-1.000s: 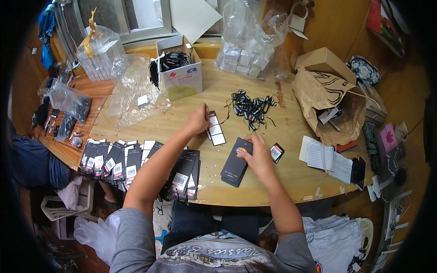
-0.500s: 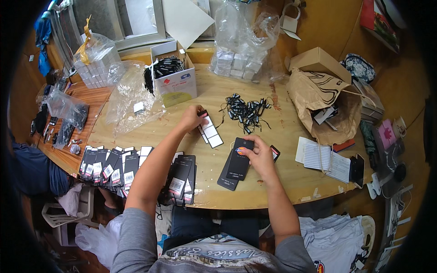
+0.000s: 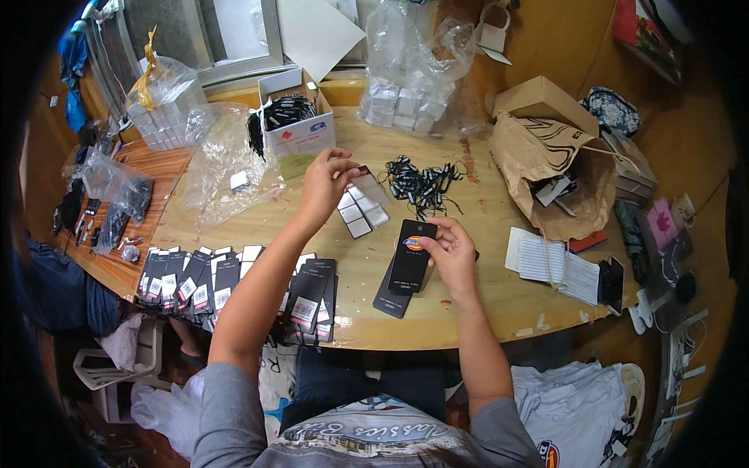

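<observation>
My left hand point(image 3: 321, 187) is raised over the table with its fingertips at the dark top end of a hang tag point(image 3: 373, 191), which is blurred by motion. Under that tag, a few white-faced hang tags point(image 3: 355, 221) lie on the wood. My right hand point(image 3: 452, 253) pinches a black hang tag point(image 3: 412, 256) between thumb and fingers, its front with a coloured logo facing up. Partly beneath it is another black tag point(image 3: 392, 301). A tangle of black strings point(image 3: 421, 186) with small fasteners lies just beyond both hands.
Rows of tags point(image 3: 195, 285) and a tag stack point(image 3: 312, 300) line the near left edge. Behind stand a carton of black strings point(image 3: 304, 136) and plastic bags of small white boxes point(image 3: 406, 109). To the right are a paper bag point(image 3: 550, 187), lined paper point(image 3: 566, 273) and a phone point(image 3: 612, 287).
My left hand has risen slightly away from me, and the tag at its fingertips has moved up with it. My right hand has raised its black tag a little.
</observation>
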Available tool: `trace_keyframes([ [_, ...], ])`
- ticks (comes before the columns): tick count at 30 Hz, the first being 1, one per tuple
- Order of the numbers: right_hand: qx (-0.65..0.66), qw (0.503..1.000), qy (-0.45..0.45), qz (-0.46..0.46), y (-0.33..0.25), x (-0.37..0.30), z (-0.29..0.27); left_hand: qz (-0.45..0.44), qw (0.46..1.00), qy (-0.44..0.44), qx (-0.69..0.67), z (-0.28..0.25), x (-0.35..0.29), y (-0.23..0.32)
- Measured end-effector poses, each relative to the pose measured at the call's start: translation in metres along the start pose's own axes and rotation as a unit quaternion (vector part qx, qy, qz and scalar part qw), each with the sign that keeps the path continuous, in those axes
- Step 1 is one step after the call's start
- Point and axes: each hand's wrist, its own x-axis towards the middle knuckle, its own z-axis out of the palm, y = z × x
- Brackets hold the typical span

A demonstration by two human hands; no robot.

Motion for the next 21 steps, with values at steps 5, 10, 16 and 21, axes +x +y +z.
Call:
trace_keyframes([
  [5,0.014,0.999,0.017,-0.036,-0.018,-0.015,0.008,-0.129,0.966,-0.127,-0.185,-0.015,-0.01,0.055],
  [10,0.031,0.998,0.028,-0.057,-0.022,-0.034,0.025,-0.225,0.904,-0.217,-0.293,-0.012,-0.053,0.085],
  [16,-0.131,0.991,-0.035,0.016,-0.022,-0.037,0.003,-0.313,0.847,-0.157,-0.401,-0.002,-0.106,0.091],
  [21,-0.597,0.796,0.079,0.06,-0.002,-0.013,-0.059,-0.38,0.773,-0.1,-0.497,0.005,-0.126,0.095],
])
